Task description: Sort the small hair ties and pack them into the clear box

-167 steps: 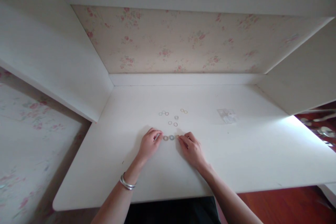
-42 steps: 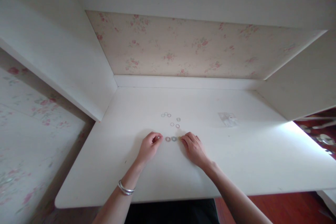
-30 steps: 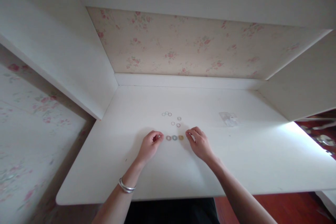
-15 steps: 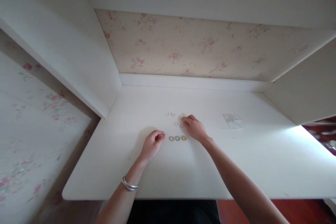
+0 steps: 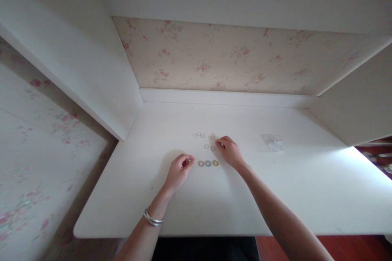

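My left hand [image 5: 180,170] rests on the white table with thumb and forefinger pinched together; whatever lies between them is too small to make out. Just right of its fingertips, three thicker rings form a row: a pinkish ring [image 5: 201,163], a grey-green ring [image 5: 208,163] and a yellow ring [image 5: 215,163]. My right hand [image 5: 229,151] is pinched closed, its tips beside a thin pale ring [image 5: 213,137]. I cannot tell whether anything is in that pinch. Closer to me lie two thin rings, the left ring [image 5: 206,146] and the right ring [image 5: 213,148]. Three thin rings [image 5: 202,135] cluster farther left.
A clear plastic bag [image 5: 272,142] lies on the white table [image 5: 122,195] to the right. Behind rises a low white ledge [image 5: 229,97] below flowered wallpaper. White panels [image 5: 358,106] stand at both sides, and a small dark mark [image 5: 152,188] is left of my left wrist.
My right fingertips have drawn slightly right and toward me, and a thin ring now shows on the table beside them. My left hand keeps its place. The view has tilted a little.
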`<state>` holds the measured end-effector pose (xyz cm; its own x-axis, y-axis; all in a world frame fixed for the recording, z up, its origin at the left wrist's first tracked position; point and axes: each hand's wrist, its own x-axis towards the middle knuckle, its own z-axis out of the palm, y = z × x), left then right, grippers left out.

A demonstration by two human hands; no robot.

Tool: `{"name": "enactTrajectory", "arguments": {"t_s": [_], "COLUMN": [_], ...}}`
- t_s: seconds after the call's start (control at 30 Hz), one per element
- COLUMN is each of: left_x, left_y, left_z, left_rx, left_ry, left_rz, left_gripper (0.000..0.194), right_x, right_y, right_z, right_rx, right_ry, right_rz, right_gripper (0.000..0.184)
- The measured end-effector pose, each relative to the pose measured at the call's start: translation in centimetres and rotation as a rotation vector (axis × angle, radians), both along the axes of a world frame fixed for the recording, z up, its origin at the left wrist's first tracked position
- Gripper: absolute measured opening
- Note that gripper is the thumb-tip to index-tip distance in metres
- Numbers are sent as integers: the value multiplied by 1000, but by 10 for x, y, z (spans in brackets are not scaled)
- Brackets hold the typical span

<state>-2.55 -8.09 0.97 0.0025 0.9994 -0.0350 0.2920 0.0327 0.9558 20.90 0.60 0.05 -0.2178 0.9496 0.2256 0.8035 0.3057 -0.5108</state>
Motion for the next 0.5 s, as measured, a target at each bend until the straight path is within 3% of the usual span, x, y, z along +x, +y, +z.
{"name": "enactTrajectory", "arguments": {"t_s": [0.23,0.37,0.5], "left_x": [1,2,6], "left_y": [0,0,-2], "left_z": [-1,-1,0], "left_rx": [42,75,124], "left_ry": [54,108,184], "left_rz": [-27,-37,-58], "left_gripper": [22,21,21], "right_x": [16,28,36], "right_y": [-45,-74,-86], "right_z": [5,0,-7], "right_rx": [61,88,100], "right_ry": [164,87,-19], "right_rz": [44,85,74], "right_gripper": [25,26,28]}}
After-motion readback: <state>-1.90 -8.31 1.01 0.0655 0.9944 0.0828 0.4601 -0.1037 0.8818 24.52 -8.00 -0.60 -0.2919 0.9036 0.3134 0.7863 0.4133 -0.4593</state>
